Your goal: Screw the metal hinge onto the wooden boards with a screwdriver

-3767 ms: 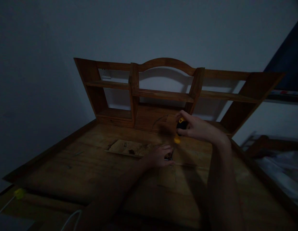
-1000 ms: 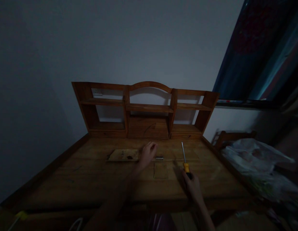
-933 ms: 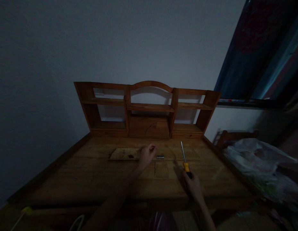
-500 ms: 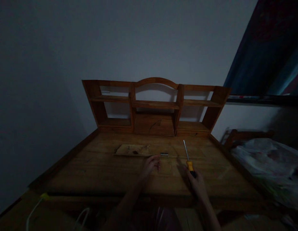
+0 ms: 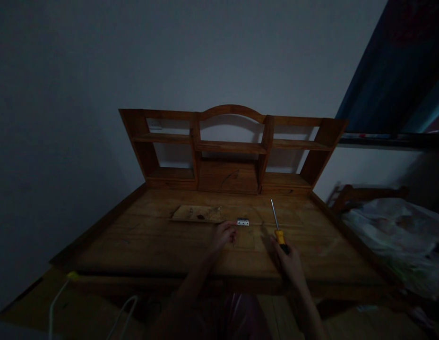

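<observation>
Silver hinge (image 5: 243, 222) beside left hand (image 5: 225, 234)

You are looking at a dim view, with a cool blue-grey cast over the wall (image 5: 219, 56) and muted brown across the desk (image 5: 162, 250). You can't see a lamp; the only brighter patch beyond the wall is a pale strip at the curtain (image 5: 378, 85) on the far right. Soft shadows fall on the wall behind the shelf unit (image 5: 229, 147), and a darker one lies beside your right hand (image 5: 292, 264). Your forearms sink into near-black at the bottom. You get a small bright glint off the metal hinge (image 5: 243, 222) and a thin one along the screwdriver (image 5: 280, 237) shaft. Fine detail is soft and murky, and the wide lens stretches things towards the edges.
</observation>
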### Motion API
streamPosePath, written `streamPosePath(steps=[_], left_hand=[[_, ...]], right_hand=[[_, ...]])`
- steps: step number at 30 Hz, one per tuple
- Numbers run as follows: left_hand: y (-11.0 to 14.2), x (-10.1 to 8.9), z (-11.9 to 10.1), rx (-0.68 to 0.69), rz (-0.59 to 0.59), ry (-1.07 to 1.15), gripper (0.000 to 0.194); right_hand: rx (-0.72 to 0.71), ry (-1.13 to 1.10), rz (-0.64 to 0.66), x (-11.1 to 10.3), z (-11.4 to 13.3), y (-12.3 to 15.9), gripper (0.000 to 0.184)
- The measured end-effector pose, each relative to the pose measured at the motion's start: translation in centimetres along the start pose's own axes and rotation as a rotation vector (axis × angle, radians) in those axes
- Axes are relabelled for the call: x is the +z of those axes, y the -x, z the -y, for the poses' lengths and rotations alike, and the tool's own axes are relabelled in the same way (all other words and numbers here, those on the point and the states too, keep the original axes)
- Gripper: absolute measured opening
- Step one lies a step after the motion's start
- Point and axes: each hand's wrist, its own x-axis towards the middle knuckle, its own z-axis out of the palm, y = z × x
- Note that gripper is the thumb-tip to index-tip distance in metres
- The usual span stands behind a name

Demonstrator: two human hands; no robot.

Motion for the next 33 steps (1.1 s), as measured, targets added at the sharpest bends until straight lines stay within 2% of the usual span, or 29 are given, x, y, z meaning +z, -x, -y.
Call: streamPosePath(steps=[9, 17, 25, 33], left_hand=[[0.5, -0.4, -0.1, 0.039, 0.025, 0.034, 0.035], [1.4, -0.4, -1.0, 0.049, 0.078, 0.085, 0.036], [0.8, -0.6, -0.8, 0.02, 0.057, 0.118, 0.036], [0.8, -0.7, -0.5, 0.055, 0.062, 0.106, 0.035]], right_hand=[[0.005, 0.074, 0.021, -0.2, -0.9, -0.1, 0.049], [0.014, 0.029, 0.012, -0.1, -0.9, 0.1, 0.058], [-0.006, 0.033, 0.004, 0.0, -1.3, 0.2, 0.053], [-0.028, 0.049, 0.013, -0.1, -1.4, 0.1, 0.048]])
